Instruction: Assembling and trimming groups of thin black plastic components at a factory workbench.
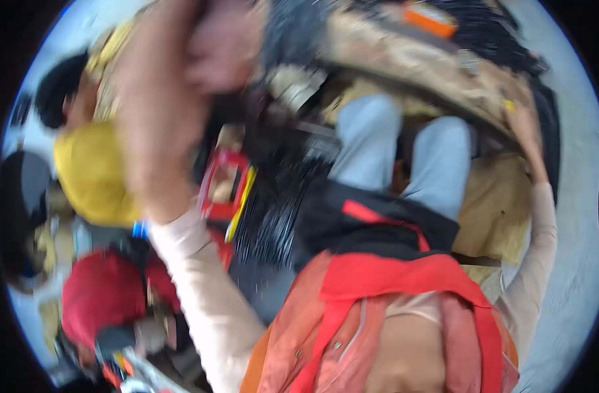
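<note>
My left hand (pixel 165 98) is raised close to the camera at the upper left and heavily smeared by motion. Its fingers cannot be made out, nor whether anything is in them. Farther right, my right hand (pixel 525 124) rests on the right end of a long low worktop with a tan, crumpled covering (pixel 404 59). Its fingers stretch forward over that surface, and a small yellow patch (pixel 509 105) shows at them, too blurred to name. Nothing is visibly gripped there.
Black plastic (pixel 486 39) and an orange flat item (pixel 430 21) lie along the worktop's far side. Beside my left arm are a red-and-yellow box (pixel 227 180) and shiny black plastic (pixel 270 203). People in yellow (pixel 93 173) and red (pixel 103 295) clothing sit at left. Brown cardboard (pixel 496 209) is at right.
</note>
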{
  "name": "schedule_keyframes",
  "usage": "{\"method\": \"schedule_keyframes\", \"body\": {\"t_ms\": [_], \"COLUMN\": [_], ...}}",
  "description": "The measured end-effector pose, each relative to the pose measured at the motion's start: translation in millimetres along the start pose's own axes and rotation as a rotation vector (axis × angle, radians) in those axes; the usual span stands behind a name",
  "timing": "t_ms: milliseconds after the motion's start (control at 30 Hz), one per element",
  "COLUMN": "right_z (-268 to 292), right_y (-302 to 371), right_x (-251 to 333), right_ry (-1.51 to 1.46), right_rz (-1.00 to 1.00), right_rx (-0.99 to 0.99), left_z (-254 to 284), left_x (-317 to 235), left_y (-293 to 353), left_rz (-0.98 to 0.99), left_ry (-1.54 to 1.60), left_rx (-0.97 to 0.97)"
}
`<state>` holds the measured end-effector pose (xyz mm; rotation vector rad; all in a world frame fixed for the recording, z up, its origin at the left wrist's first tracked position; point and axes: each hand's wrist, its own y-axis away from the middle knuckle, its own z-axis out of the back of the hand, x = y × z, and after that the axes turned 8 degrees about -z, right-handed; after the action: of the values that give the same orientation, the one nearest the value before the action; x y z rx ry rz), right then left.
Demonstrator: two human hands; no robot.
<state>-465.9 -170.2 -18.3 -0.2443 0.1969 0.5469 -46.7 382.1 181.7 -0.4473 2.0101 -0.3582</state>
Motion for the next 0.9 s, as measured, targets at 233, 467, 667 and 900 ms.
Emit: {"method": "schedule_keyframes", "body": {"t_ms": [233, 467, 667, 900], "right_z": [-43.9, -58.8, -64.1, -85.9], "right_y": [-44.5, -41.6, -31.8, -36.3], "right_x": [-3.9, -24.7, -16.0, -23.1], "right_ry": [-0.035, -0.039, 0.045, -0.003], "right_rz": [0.151, 0.155, 0.226, 0.146], "right_rx": [-0.051, -0.061, -0.125, -0.215], "left_z": [68.6, 182.4, 205.8, 146.1], "left_x": [217.5, 297.0, 360.9, 411.4], "left_y": [126.1, 232.0, 316.5, 346.0], "left_rz": [0.319, 0.688, 0.278, 0.904], "left_ry": [-1.213, -1.663, -1.703, -1.063], "left_rx": [-0.407, -0.552, -1.069, -0.316]}}
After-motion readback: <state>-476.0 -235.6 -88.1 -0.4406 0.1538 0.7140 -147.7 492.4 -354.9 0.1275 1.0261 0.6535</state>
